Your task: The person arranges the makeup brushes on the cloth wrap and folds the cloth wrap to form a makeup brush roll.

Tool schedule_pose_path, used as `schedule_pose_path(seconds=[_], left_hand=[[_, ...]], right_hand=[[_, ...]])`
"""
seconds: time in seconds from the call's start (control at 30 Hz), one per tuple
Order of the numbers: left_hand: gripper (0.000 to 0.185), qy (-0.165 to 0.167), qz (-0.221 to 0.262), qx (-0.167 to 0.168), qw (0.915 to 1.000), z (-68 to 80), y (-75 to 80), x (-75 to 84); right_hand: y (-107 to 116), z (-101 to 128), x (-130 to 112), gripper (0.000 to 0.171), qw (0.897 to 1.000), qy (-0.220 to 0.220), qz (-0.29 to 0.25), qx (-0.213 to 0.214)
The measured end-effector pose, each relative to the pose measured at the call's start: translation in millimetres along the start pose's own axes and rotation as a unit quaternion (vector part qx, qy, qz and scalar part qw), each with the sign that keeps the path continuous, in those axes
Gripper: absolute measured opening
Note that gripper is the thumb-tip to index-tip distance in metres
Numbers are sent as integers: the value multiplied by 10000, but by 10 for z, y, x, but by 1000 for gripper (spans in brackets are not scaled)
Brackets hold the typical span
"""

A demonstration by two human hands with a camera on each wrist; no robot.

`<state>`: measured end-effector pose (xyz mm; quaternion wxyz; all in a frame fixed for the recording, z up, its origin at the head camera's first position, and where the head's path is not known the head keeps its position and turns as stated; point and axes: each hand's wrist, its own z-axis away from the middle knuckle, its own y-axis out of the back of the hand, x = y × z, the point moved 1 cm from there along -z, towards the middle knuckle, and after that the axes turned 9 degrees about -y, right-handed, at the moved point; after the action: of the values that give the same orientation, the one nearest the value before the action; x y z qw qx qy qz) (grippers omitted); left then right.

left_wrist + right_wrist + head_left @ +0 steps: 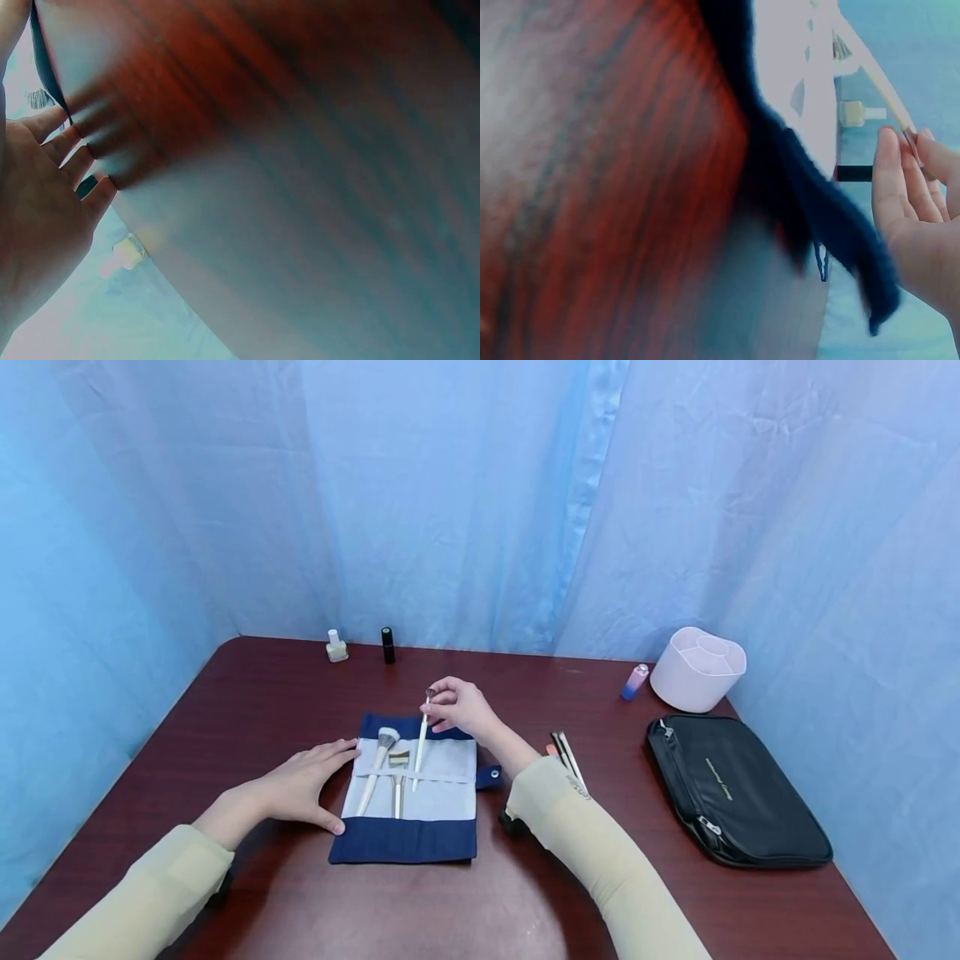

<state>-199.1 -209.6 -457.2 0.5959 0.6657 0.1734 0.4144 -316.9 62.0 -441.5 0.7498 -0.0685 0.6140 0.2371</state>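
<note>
A navy and white brush roll (411, 839) lies open on the dark red table (247, 710). Two white-handled brushes (372, 774) sit under its band. My right hand (452, 702) pinches the top end of a thin white brush (420, 750) whose lower end is tucked under the band; the wrist view shows the fingers (900, 187) round that brush (874, 67) beside the roll's navy edge (795, 187). With its fingers spread, my left hand (307, 777) rests flat against the left edge of the roll; the left wrist view shows the palm (37, 225) on the table.
Several more brushes (567, 757) lie right of my right forearm. A black zip pouch (738, 793) and a white divided holder (699, 667) stand at the right, with a small pink-blue bottle (634, 681) nearby. A nail polish bottle (336, 647) and a black tube (387, 645) stand at the back.
</note>
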Motion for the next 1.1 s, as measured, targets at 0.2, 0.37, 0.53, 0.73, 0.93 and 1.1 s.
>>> schedule_pose_path(seconds=[0.2,0.37,0.53,0.73,0.93,1.1], left_hand=[[113,-14,-15,-15,10000,-9,-22,-17],[114,-6,-6,-50,10000,-6,-12,-2],[114,19,2,-57,10000,-1,-1,5],[114,11,22,-49,10000,-1,2,13],[114,30,-2,-65,10000,-7,1,11],[114,48,33,-93,9999,-15,7,7]], right_hand=[[-15,35,61,38,9983,-155,560,-47],[-37,96,109,30,9929,-269,1141,-180],[-46,106,157,27,9843,-198,1675,-517],[-36,123,155,27,9688,78,2238,-1063],[-52,154,138,22,9479,379,2812,-1445],[-81,209,98,16,9345,620,3010,-1799]])
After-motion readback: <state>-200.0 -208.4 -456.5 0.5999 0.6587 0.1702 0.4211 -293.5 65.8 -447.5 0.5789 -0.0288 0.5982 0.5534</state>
